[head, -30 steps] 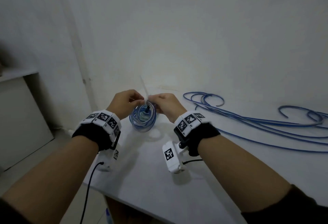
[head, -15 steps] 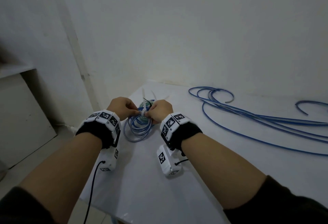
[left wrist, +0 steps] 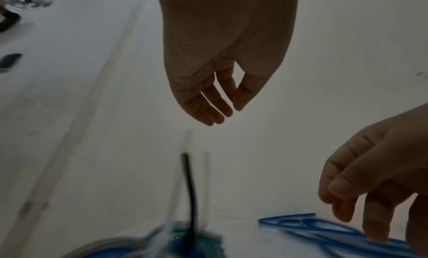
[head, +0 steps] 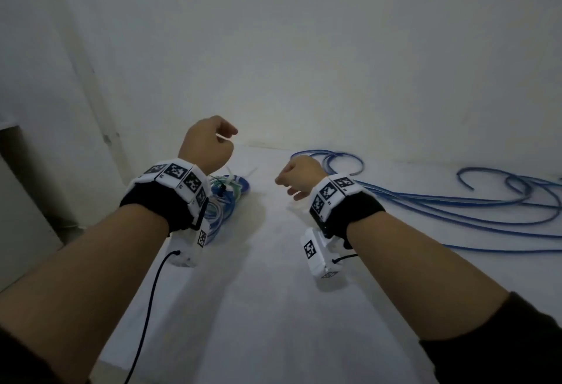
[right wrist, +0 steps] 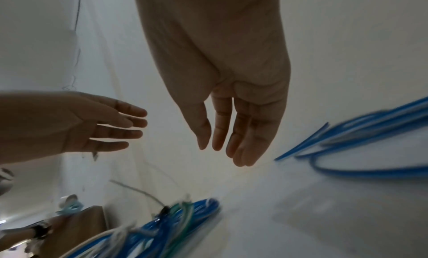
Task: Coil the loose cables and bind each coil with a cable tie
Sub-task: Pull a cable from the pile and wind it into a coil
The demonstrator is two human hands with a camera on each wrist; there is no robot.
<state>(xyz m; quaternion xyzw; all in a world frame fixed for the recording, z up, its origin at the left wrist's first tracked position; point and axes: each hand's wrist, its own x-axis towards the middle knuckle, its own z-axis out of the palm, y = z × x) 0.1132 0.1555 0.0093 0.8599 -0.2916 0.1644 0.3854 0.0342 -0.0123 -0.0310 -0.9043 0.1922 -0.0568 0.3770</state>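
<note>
A bound coil of blue cable point(head: 235, 190) lies on the white table point(head: 273, 307), partly hidden behind my left wrist, with white cable tie tails point(head: 231, 170) sticking up from it. My left hand point(head: 213, 140) hovers above the coil and holds nothing. In the left wrist view its fingers point(left wrist: 215, 104) hang straight over the coil point(left wrist: 185, 243). My right hand point(head: 296, 175) floats to the right of the coil, fingers point(right wrist: 231, 134) relaxed and empty. Loose blue cables point(head: 456, 204) sprawl across the table's right side.
The table's left edge point(head: 143, 286) runs under my left forearm, with floor below. A white wall point(head: 304, 49) stands right behind the table. A pale cabinet point(head: 18, 207) sits at the far left. A black wire point(head: 146, 307) hangs from my left wrist camera.
Both hands were pinching the cable tie on the coil; they have let go and drawn apart. The coil now lies on the table by itself.
</note>
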